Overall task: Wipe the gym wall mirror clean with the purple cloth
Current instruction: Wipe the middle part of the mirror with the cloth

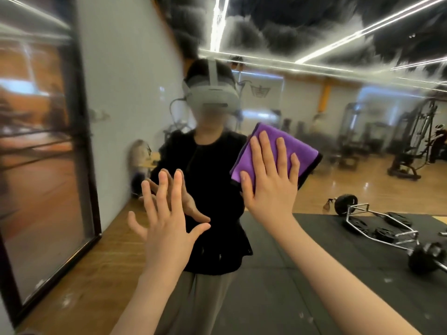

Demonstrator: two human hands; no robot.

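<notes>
Wiping in hand: right hand (268, 187) presses the cloth (273, 153) flat-fingered on the mirror (338, 131), frame centre. Left hand (167, 228) spread, empty. Next likely needs steady sweeping pressure

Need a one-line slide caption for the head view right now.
Right hand presses the folded purple cloth flat against the gym wall mirror; left hand, fingers spread, is raised beside it.

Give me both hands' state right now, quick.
Left hand: open, fingers spread, raised at the gym wall mirror, holding nothing.
Right hand: open, flat fingers pressing the folded purple microfibre cloth to the mirror.
</notes>
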